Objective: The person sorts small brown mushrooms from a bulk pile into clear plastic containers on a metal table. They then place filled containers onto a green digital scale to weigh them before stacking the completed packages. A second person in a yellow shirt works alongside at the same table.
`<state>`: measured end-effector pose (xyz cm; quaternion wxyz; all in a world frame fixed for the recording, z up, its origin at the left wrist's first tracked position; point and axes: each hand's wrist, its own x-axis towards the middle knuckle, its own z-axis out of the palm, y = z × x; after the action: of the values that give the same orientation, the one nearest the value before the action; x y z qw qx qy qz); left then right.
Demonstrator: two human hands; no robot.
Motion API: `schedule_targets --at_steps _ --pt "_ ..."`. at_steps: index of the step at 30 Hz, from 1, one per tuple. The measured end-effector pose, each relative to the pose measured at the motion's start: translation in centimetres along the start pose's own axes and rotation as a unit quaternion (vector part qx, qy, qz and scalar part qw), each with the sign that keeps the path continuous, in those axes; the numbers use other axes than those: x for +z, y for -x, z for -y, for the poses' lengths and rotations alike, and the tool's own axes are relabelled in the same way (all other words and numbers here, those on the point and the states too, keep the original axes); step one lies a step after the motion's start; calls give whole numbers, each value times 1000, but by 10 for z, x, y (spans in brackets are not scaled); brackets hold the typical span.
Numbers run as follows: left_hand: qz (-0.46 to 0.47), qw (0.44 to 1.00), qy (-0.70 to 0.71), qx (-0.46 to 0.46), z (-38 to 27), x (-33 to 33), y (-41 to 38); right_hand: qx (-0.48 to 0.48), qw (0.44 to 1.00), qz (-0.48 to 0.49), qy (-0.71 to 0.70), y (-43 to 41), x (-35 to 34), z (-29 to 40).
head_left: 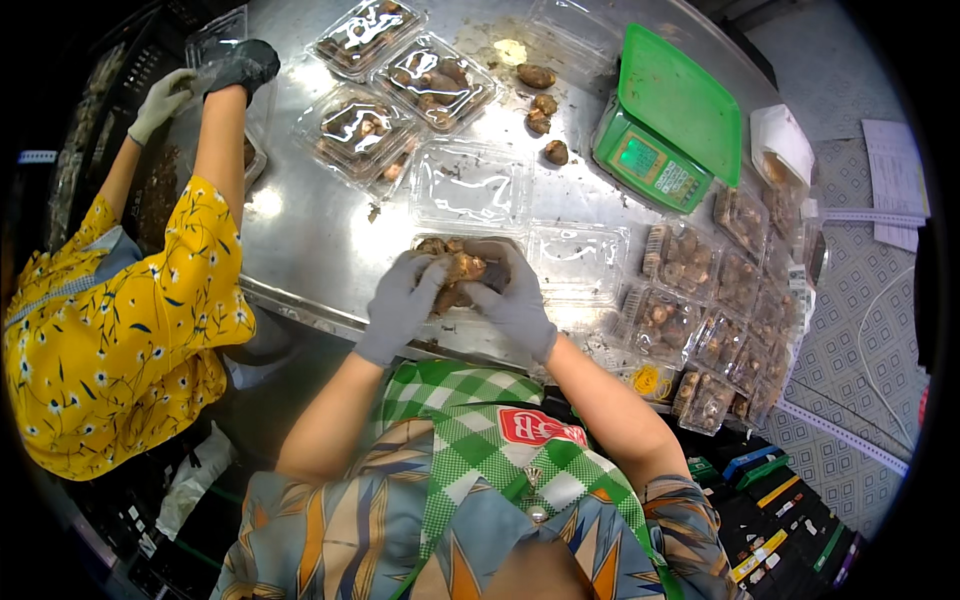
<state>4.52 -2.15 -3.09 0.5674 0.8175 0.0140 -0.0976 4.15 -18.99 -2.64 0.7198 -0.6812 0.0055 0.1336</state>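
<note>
My left hand (403,301), in a grey glove, grips a knobbly brown taro corm (466,267) over an open clear plastic clamshell box. My right hand (516,296), gloved the same way, curls its fingers and thumb around the corm's other side. More corms (448,300) lie beneath in the box's base, partly hidden by my hands. The box's raised lid (471,184) extends away from me on the metal table. To its right is another clear plastic tray (577,262).
A green digital scale (675,112) stands at the back right. Loose corms (556,152) lie left of it. Filled boxes (435,81) sit at the back left; several more (679,255) are stacked right, near yellow rubber bands (649,382). Another person's gloved hand (244,67) handles plastic at left.
</note>
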Motion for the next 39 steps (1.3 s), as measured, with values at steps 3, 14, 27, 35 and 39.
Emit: schedule_targets --at_steps 3,14,27,35,39 --pt "111 931 271 -217 -16 10 -3 45 997 -6 -68 2 4 3" --pt "79 930 323 -155 -6 25 -13 80 991 -86 57 0 -22 -2" --pt "108 645 710 -261 -4 2 -18 -68 784 56 614 9 -31 4" --pt "380 897 212 -77 -114 74 -51 -29 857 87 507 17 -21 -53" --pt "540 825 -161 42 -112 150 -55 -106 790 110 594 29 -28 -53"
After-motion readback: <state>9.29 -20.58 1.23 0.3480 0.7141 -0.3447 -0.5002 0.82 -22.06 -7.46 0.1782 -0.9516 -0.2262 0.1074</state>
